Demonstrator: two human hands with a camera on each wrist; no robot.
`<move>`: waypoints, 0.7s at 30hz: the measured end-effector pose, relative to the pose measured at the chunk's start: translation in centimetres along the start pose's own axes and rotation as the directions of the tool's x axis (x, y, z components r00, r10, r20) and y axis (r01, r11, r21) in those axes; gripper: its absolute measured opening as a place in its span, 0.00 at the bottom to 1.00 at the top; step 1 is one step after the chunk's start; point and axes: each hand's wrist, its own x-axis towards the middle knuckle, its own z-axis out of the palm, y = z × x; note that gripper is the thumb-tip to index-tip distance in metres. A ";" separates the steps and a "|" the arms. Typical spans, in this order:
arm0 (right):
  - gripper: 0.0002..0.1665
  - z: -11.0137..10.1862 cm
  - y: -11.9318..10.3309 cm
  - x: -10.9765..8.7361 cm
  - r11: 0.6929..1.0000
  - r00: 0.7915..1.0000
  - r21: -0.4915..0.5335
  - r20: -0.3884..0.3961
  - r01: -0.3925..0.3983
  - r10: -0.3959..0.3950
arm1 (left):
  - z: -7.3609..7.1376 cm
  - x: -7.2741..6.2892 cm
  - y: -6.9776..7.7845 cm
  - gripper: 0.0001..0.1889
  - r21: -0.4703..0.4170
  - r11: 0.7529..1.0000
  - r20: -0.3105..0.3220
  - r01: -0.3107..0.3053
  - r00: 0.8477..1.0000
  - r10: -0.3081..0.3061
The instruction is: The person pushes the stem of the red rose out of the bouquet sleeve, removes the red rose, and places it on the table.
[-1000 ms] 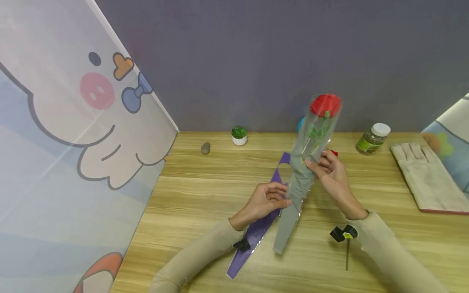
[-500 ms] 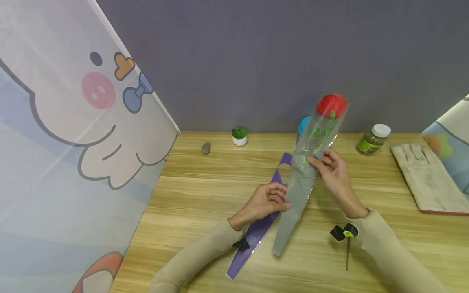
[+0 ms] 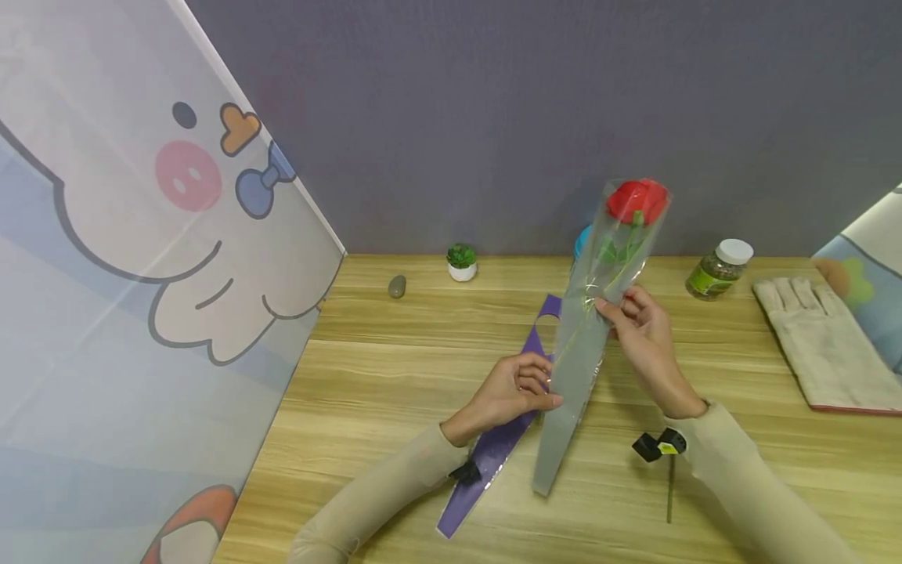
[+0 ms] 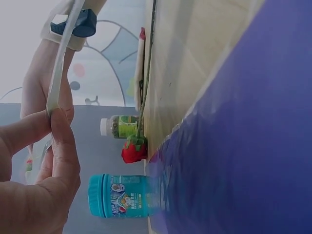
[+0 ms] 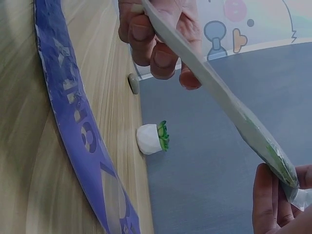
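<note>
In the head view, the left hand (image 3: 510, 389) is pinching the left edge of the gray sleeve (image 3: 574, 384) between thumb and fingers. The right hand (image 3: 643, 333) is pinching the other edge, higher up. The red rose (image 3: 637, 201) is sitting inside the clear top of the sleeve, up past both hands. A purple sleeve (image 3: 486, 458) is lying on the table (image 3: 380, 423) beneath the left hand. A small potted plant (image 3: 462, 264) and a stone (image 3: 397, 287) are resting farther off, past the left hand. A jar with a white lid (image 3: 720, 270) and a work glove (image 3: 828, 341) are lying to the right of the right hand.

In the left wrist view, the left hand is squeezing the thin edge of the gray sleeve. Past it, a second rose (image 4: 134, 148) is lying on the table, near a blue jar (image 4: 119, 196).

In the right wrist view, both hands are gripping the gray sleeve, one toward each end. The person seems to be making the sleeve smooth around the rose. The next move seems to be calling for soft fingers, so nothing is getting crushed.
</note>
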 end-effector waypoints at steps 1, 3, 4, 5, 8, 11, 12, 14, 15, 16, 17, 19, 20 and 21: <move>0.10 0.0 0.0 0.0 1.000 1.000 -0.007 -0.005 -0.001 0.001 | 0.0 0.0 0.0 0.20 -0.007 1.000 0.001 0.002 1.000 -0.002; 0.09 0.0 0.1 0.1 1.000 1.000 0.000 -0.016 -0.004 0.004 | 0.0 0.0 0.1 0.20 -0.008 1.000 0.003 0.006 1.000 -0.006; 0.09 0.0 0.1 0.1 1.000 1.000 0.007 -0.018 -0.004 0.004 | 0.0 0.0 0.1 0.21 -0.015 1.000 0.007 0.009 1.000 -0.009; 0.09 0.0 0.1 0.1 1.000 1.000 0.016 -0.019 -0.004 0.004 | 0.0 0.0 0.1 0.21 -0.023 1.000 0.011 0.011 1.000 -0.011; 0.09 -0.1 0.2 0.2 0.999 1.000 0.054 -0.019 -0.003 0.004 | 0.1 -0.1 0.2 0.21 -0.030 0.999 0.021 0.015 1.000 -0.015; 0.10 -0.2 0.2 0.3 0.998 1.000 0.066 -0.029 0.004 -0.002 | 0.1 0.0 0.2 0.22 -0.017 1.000 0.018 0.013 1.000 -0.013; 0.10 -0.3 0.2 0.3 0.998 0.999 0.066 -0.036 0.004 -0.001 | 0.1 -0.1 0.2 0.22 -0.006 1.000 0.014 0.011 1.000 -0.011; 0.09 -0.4 0.2 0.3 0.998 0.999 0.060 -0.049 0.005 -0.002 | 0.0 0.0 0.1 0.21 0.015 1.000 0.012 0.005 1.000 -0.005; 0.09 -0.4 0.2 0.3 0.999 0.999 0.054 -0.054 0.006 -0.003 | 0.0 0.0 0.1 0.22 0.026 1.000 0.011 0.003 1.000 -0.003; 0.08 -0.5 0.2 0.3 0.999 0.998 0.050 -0.055 0.005 -0.002 | 0.0 0.0 0.1 0.22 0.031 1.000 0.012 0.002 1.000 -0.002; 0.07 -0.5 0.2 0.3 0.999 0.999 0.052 -0.053 0.004 -0.001 | 0.0 0.0 0.2 0.22 0.039 0.999 0.013 0.001 1.000 -0.002; 0.07 -0.6 0.2 0.3 0.999 0.999 0.050 -0.042 0.002 0.000 | -0.1 0.0 0.2 0.22 0.046 0.999 0.012 0.003 1.000 -0.004; 0.07 -0.7 0.2 0.3 0.998 0.999 0.055 -0.032 0.001 0.001 | -0.1 0.0 0.2 0.22 0.052 0.999 0.008 0.005 1.000 -0.005; 0.07 -0.7 0.1 0.3 0.998 1.000 0.056 -0.025 0.001 0.001 | -0.1 0.0 0.3 0.22 0.060 0.998 0.002 0.008 1.000 -0.008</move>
